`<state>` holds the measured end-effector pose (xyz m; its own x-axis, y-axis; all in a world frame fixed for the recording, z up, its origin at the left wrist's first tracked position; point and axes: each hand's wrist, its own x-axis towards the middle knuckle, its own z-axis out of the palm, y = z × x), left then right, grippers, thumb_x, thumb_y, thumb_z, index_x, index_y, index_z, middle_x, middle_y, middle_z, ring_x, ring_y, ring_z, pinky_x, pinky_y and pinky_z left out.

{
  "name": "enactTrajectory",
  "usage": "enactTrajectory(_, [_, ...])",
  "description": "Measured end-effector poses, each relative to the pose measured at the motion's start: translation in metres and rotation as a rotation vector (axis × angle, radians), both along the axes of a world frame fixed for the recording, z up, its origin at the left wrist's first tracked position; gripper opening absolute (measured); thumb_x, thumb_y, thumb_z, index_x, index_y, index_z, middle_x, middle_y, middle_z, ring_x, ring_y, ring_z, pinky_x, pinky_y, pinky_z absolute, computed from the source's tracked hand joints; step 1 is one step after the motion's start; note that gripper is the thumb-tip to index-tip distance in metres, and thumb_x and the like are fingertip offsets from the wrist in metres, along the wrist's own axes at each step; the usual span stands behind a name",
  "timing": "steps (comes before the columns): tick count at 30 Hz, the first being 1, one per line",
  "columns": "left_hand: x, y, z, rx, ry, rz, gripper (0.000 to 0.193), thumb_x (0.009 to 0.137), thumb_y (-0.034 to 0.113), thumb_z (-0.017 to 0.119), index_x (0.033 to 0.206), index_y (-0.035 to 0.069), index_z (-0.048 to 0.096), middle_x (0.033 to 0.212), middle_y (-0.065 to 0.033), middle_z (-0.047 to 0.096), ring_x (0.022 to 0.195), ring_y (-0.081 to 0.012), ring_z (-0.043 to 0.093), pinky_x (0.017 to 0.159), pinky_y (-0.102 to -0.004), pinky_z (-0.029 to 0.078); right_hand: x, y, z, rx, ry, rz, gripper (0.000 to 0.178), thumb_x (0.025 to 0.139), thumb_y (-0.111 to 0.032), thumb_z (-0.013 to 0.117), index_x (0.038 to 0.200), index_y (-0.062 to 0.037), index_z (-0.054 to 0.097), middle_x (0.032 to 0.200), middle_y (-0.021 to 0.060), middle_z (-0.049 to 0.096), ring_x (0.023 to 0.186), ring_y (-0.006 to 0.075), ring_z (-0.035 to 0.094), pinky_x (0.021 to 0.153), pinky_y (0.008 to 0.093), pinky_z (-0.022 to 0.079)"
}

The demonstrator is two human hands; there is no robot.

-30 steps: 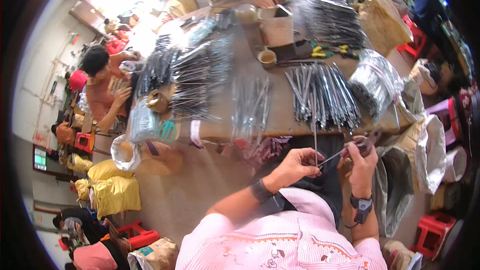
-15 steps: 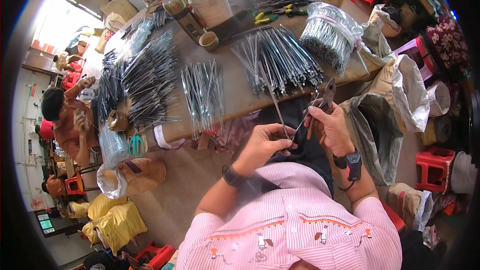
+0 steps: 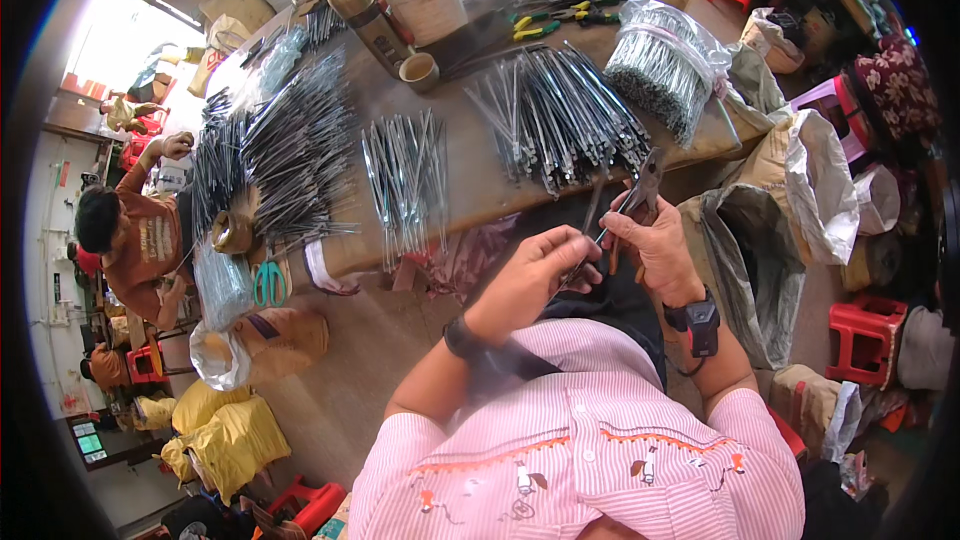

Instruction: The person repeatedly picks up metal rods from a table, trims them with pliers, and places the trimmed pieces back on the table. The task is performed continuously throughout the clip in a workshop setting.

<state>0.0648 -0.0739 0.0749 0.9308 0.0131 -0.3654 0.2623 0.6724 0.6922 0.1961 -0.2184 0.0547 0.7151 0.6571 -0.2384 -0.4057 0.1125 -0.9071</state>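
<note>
My left hand (image 3: 545, 270) is closed, its fingertips pinched on a thin metal strip (image 3: 596, 202) over my lap. Close beside it my right hand (image 3: 652, 245) is wrapped round a pair of pliers (image 3: 645, 185), whose jaws point up and away from me. Its thumb and forefinger also seem to pinch a slim dark strip. On the table just beyond lies a fanned pile of metal strips (image 3: 580, 130) with small heads at their near ends. A smaller row of strips (image 3: 405, 185) lies left of that pile.
More strips (image 3: 300, 155) cover the table's left side. A plastic-wrapped bundle (image 3: 665, 65) stands at the right, near yellow-handled pliers (image 3: 540, 30). A tape roll (image 3: 419, 71) and a white container (image 3: 425, 5) sit mid-table. Open sacks (image 3: 750, 270) flank my right. A co-worker (image 3: 135, 240) sits left.
My left hand has drawn in its fingers and turned, and the strip in it now stands more upright and lower. The co-worker at the left has raised one arm and lowered the other.
</note>
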Motion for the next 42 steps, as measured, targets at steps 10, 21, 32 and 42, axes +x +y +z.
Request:
enactTrajectory(10, [0.016, 0.000, -0.029, 0.014, -0.025, 0.098, 0.018, 0.086, 0.011, 0.069, 0.099, 0.007, 0.059, 0.079, 0.0016, 0.059, 0.056, -0.0053, 0.050, 0.047, -0.0173, 0.039, -0.003, -0.007, 0.000, -0.017, 0.048, -0.021, 0.015, 0.087, -0.012, 0.066, 0.096, -0.0008, 0.062, 0.083, 0.0081, 0.065, 0.069, 0.0145, 0.063, 0.062, 0.0252, 0.050])
enactTrajectory(21, [0.013, 0.001, -0.024, 0.887, -0.181, 0.293, 0.021, 0.083, -0.001, 0.063, 0.103, 0.002, 0.069, 0.081, -0.0012, 0.060, 0.067, -0.0067, 0.053, 0.058, -0.0198, 0.042, -0.001, -0.046, -0.027, 0.209, 0.656, 0.300, 0.038, 0.075, -0.007, 0.050, 0.113, -0.0039, 0.051, 0.114, 0.0230, 0.059, 0.095, 0.0354, 0.062, 0.075, 0.0410, 0.054])
enactTrajectory(32, [0.010, 0.000, -0.022, 1.041, -0.195, 0.310, 0.023, 0.082, -0.006, 0.060, 0.103, 0.001, 0.068, 0.081, -0.0063, 0.056, 0.074, -0.0139, 0.056, 0.067, -0.0243, 0.044, -0.001, -0.043, -0.053, -0.356, -0.499, 0.487, 0.067, 0.074, 0.000, 0.052, 0.139, -0.0086, 0.038, 0.109, 0.0048, 0.049, 0.088, 0.0155, 0.049, 0.077, 0.0272, 0.046])
enactTrajectory(42, [0.011, 0.004, -0.027, 1.028, -0.158, 0.292, 0.020, 0.082, -0.003, 0.061, 0.101, -0.001, 0.068, 0.086, -0.0080, 0.060, 0.079, -0.0157, 0.059, 0.072, -0.0251, 0.046, 0.002, -0.040, -0.028, -0.626, -0.685, 0.534, 0.063, 0.072, 0.002, 0.054, 0.134, -0.0072, 0.046, 0.095, 0.0158, 0.054, 0.083, 0.0276, 0.057, 0.075, 0.0347, 0.047])
